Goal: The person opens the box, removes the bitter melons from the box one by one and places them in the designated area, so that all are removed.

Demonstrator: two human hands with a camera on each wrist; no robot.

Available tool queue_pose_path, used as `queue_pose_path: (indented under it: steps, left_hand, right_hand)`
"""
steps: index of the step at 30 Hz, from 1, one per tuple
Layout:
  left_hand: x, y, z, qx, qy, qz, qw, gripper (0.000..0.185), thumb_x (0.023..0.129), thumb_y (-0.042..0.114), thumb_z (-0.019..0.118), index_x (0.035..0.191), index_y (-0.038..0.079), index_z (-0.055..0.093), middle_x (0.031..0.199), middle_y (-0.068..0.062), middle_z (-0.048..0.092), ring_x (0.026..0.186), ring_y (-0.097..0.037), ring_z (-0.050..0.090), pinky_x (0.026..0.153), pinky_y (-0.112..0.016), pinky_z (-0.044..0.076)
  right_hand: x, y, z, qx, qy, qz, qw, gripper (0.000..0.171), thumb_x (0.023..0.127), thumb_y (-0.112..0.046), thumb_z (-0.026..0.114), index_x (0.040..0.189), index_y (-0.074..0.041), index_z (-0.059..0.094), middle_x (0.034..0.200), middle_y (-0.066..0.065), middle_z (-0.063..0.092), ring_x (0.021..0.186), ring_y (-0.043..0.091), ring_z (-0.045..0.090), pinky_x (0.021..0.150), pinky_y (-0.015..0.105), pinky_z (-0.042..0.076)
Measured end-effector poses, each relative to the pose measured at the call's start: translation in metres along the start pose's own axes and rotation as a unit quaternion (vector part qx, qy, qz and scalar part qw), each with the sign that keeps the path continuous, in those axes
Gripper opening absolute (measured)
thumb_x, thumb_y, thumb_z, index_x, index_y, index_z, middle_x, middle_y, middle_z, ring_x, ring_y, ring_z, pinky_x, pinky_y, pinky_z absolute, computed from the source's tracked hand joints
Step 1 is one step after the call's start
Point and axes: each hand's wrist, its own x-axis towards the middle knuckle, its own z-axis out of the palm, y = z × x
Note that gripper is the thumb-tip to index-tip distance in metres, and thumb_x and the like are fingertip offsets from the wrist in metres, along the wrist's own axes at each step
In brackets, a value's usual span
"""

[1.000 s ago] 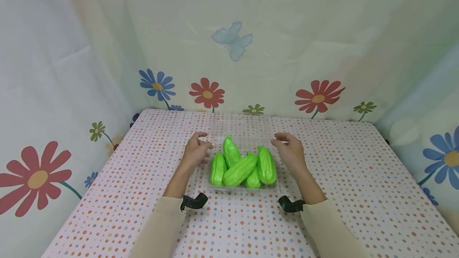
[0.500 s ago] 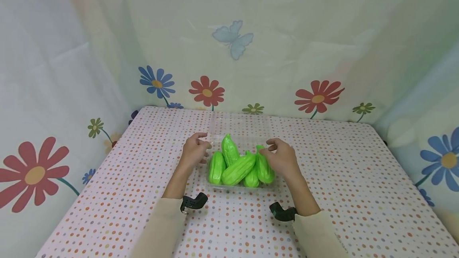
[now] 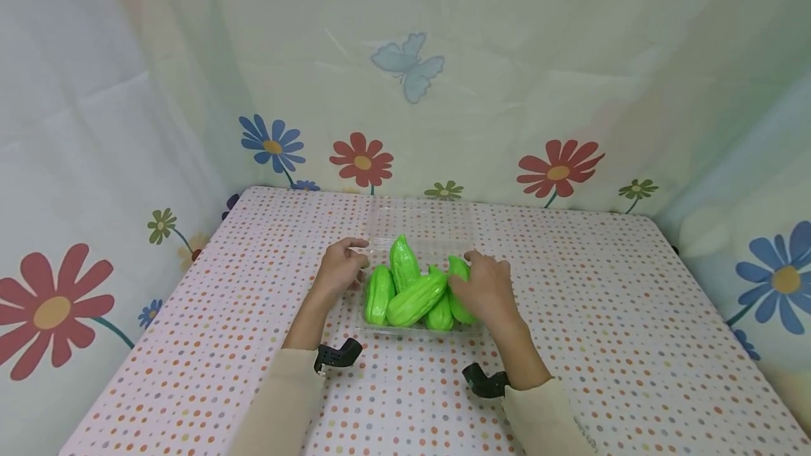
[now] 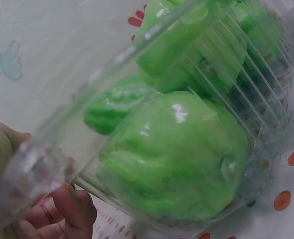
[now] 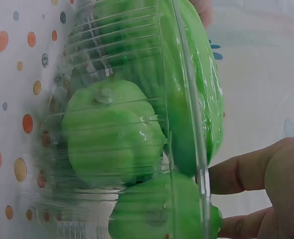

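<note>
A clear plastic tray point(image 3: 415, 330) sits on the dotted tablecloth with its lid point(image 3: 421, 220) folded open behind it. Several glossy green gourds point(image 3: 415, 298) fill it. My left hand point(image 3: 338, 266) pinches the tray's back-left rim corner; the left wrist view shows my fingers point(image 4: 62, 209) under the rim point(image 4: 112, 84), next to a gourd point(image 4: 177, 154). My right hand point(image 3: 484, 287) lies over the rightmost gourd point(image 3: 457, 267), fingers curled round it. In the right wrist view my fingers point(image 5: 256, 169) reach past the tray wall point(image 5: 112, 40) onto the gourds point(image 5: 112, 134).
The table point(image 3: 602, 301) is covered in a polka-dot cloth and walled in on the left, back and right by flower-printed sheets point(image 3: 557, 167). Black wrist mounts point(image 3: 336, 356) sit near the front edge of the tray.
My right hand moved left and down from beside the tray onto the rightmost gourd. My left hand stayed at the tray's left rim.
</note>
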Motion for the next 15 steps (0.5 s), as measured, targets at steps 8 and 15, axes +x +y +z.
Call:
queue_pose_path:
  steps: [8, 15]
  left_hand:
    - [0.0015, -0.0011, -0.0006, -0.022, -0.017, -0.003, 0.9996, 0.045, 0.091, 0.005, 0.056, 0.136, 0.005, 0.058, 0.088, -0.009, 0.056, 0.063, -0.02, 0.059, 0.05, -0.029, 0.051]
    - [0.0024, 0.0008, -0.0048, -0.025, -0.039, -0.021, 0.9987, 0.045, 0.092, 0.004, 0.053, 0.138, 0.005, 0.055, 0.079, -0.011, 0.055, 0.06, -0.02, 0.054, 0.05, -0.03, 0.05]
  right_hand:
    - [-0.0039, -0.0022, 0.0026, -0.052, -0.006, -0.015, 0.999, 0.063, 0.082, -0.02, 0.07, 0.133, 0.013, 0.055, 0.112, 0.031, 0.064, 0.098, 0.043, 0.049, 0.074, 0.047, 0.045]
    - [-0.0066, -0.0025, 0.0098, -0.078, 0.005, -0.025, 0.997, 0.053, 0.083, -0.02, 0.075, 0.12, 0.015, 0.06, 0.109, 0.032, 0.061, 0.105, 0.048, 0.05, 0.086, 0.054, 0.047]
